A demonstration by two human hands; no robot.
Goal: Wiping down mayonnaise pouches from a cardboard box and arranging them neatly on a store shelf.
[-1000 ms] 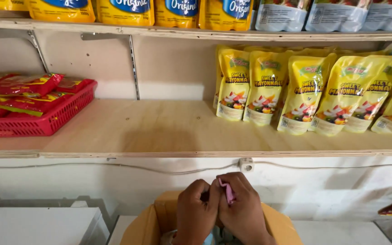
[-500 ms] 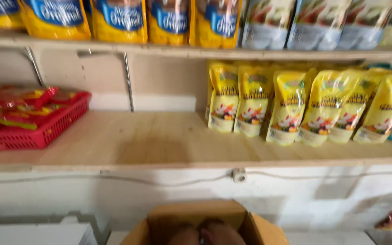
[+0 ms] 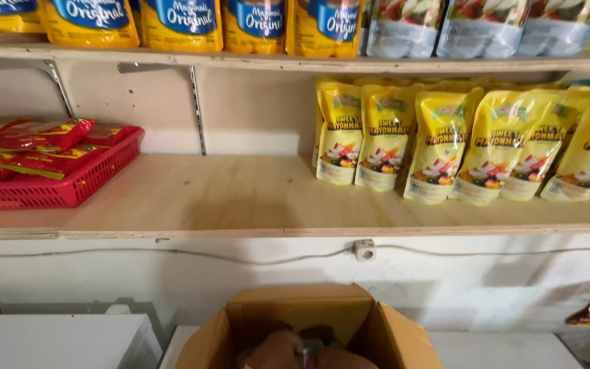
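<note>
Wooden shelf point(image 3: 240, 198) above – both hands point(image 3: 308, 355) sunk into the cardboard box point(image 3: 390, 335), grip hidden, cannot tell.

Yellow pouches point(image 3: 438, 147) beside red basket point(image 3: 69, 181) on shelf point(image 3: 240, 198)

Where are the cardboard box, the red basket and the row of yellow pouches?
cardboard box point(image 3: 404, 335): head view, right flap.
red basket point(image 3: 69, 191): head view, front mesh wall.
yellow pouches point(image 3: 438, 147): head view, front of a middle pouch.
</note>
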